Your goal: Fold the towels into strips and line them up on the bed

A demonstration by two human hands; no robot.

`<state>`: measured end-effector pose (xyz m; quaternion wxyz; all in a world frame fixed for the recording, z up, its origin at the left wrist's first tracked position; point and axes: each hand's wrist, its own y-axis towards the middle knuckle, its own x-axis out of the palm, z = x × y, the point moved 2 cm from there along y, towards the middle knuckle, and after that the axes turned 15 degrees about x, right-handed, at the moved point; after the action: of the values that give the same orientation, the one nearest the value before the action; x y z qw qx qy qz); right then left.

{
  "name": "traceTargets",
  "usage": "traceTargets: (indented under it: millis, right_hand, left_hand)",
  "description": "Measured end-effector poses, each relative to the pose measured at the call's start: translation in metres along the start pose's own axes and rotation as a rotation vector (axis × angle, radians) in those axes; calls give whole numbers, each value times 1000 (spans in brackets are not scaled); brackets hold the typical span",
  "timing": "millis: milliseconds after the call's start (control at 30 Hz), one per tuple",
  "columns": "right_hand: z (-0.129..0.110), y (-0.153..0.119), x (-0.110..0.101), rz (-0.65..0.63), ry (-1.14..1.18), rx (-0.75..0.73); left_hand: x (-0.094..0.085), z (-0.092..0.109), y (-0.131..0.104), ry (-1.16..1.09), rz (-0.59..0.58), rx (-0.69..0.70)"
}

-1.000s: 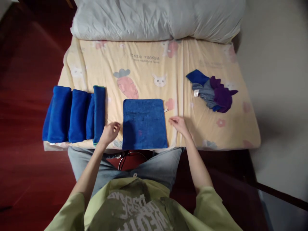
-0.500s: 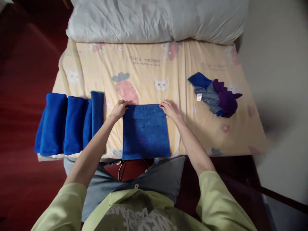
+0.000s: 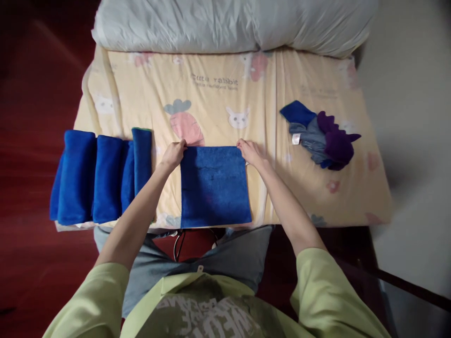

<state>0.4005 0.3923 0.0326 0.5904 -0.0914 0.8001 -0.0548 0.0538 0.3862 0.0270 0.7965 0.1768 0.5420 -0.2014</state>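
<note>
A blue towel (image 3: 215, 188) lies flat on the patterned sheet, its near edge along the front edge of the bed. My left hand (image 3: 175, 152) pinches its far left corner. At the far right corner, my right hand (image 3: 248, 151) grips the cloth between thumb and fingers. Several folded blue towels (image 3: 107, 178) stand in a row to the left of my left forearm. Over on the right is a crumpled heap with a purple scalloped piece (image 3: 336, 143), a grey-blue cloth (image 3: 312, 141) with a white tag, and a blue cloth (image 3: 298, 112).
A bulky pale grey quilt (image 3: 232, 26) runs along the back of the bed. The yellow sheet (image 3: 218, 112) carries rabbit and carrot prints. A pale wall (image 3: 408, 117) borders the right side, and a dark red floor (image 3: 35, 141) shows at left.
Both hands, with the towel's far edge, have shifted slightly away from me, and the towel's near edge has come up with them. The view has also moved a little.
</note>
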Motion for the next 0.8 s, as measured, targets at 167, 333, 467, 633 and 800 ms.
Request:
traceTargets:
  millis: [167, 333, 467, 633, 800]
  right_hand:
    - [-6, 8, 0, 33, -88, -3]
    - [-7, 5, 11, 68, -85, -5]
    - [-5, -5, 25, 172, 57, 44]
    - [1, -4, 35, 229, 256, 116]
    - [13, 9, 31, -6, 357, 168]
  left_hand:
    - [-6, 8, 6, 49, -51, -25]
    - [-4, 13, 4, 30, -7, 83]
    - [0, 11, 3, -113, 91, 49]
    - [-1, 2, 7, -273, 110, -231]
    - [-5, -3, 18, -634, -19, -405]
